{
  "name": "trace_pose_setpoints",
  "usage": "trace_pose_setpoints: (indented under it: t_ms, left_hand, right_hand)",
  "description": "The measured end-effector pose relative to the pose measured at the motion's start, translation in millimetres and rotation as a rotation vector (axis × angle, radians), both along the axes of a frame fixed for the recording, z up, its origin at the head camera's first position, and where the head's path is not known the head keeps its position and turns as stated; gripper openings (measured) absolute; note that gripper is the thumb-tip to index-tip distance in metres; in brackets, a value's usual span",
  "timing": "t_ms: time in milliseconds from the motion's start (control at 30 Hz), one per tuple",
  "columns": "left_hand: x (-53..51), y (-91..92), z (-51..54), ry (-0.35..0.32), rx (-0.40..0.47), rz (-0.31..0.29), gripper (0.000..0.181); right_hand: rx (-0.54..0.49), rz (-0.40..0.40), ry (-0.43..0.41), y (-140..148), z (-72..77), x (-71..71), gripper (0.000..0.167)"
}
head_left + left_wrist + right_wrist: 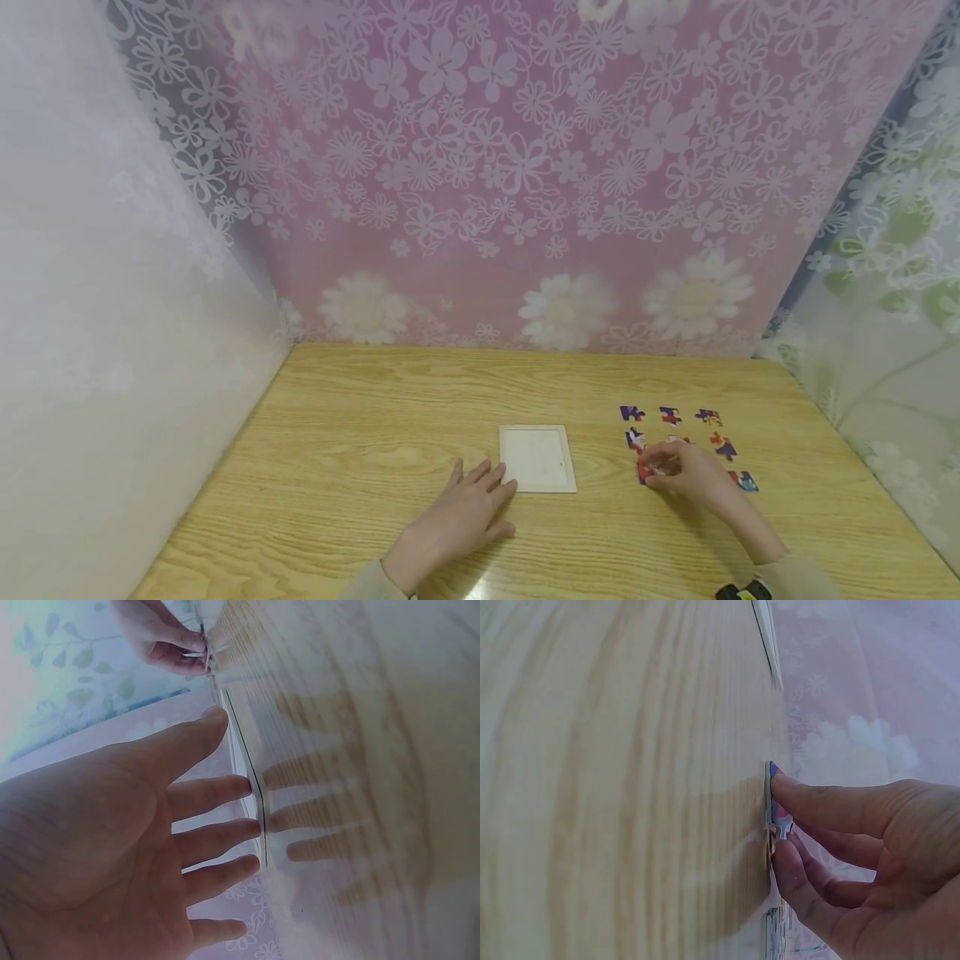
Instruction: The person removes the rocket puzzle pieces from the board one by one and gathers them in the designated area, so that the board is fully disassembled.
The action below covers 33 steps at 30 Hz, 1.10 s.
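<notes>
My left hand point(457, 517) lies flat with fingers spread at the lower left corner of a white square puzzle frame point(572, 475); in the left wrist view its fingertips touch the frame's edge point(262, 817). Over the jigsaw pieces on the right, my right hand point(693, 477) pinches a red and purple puzzle piece point(643, 473) between thumb and fingers. The right wrist view shows that piece point(778, 802) at the tabletop, with part of it hidden by the thumb. More pieces lie around this hand, one partly covered by it.
Loose pieces lie in rough rows, among them a purple one point(632, 413), an orange one point(723, 446) and a blue one point(745, 481). They rest on a wood-grain table point(360, 433). A flowered pink backdrop point(487, 208) stands behind, with pale sheets at both sides.
</notes>
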<state>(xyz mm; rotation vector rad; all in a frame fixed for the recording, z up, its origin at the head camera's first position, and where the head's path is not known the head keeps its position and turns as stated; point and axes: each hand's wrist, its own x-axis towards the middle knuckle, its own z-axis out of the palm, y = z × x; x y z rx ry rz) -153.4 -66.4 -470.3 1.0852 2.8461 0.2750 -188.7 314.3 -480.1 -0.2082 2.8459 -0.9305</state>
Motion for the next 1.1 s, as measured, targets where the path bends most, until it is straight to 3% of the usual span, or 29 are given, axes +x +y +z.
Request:
trace_pose_setpoints:
  t_ms: [633,733,900,1000,1100]
  left_hand:
    - [-0.9,1.9,2.4,0.022,0.006,0.013,0.057]
    - [-1.9,1.8,2.2,0.048,0.014,0.006,0.055]
    - [-7.3,-0.7,1.8,0.152,0.033,-0.016,0.053]
    - [-14.1,-5.6,-0.6,0.18,0.073,0.003,0.053]
    - [-22.0,-15.3,-1.1,0.159,0.126,0.034,0.055]
  right_hand:
    - [-0.015,0.007,0.018,-2,1.3,1.3,0.015]
    - [-0.036,-0.01,0.003,-2,1.3,0.8,0.016]
    - [-0.045,-0.032,0.002,-2,2.4,1.7,0.021]
    - [-0.031,-0.052,0.048,-1,7.1,4.5,0.025]
    - [-0.016,-0.064,0.148,0,15.2,5.8,0.024]
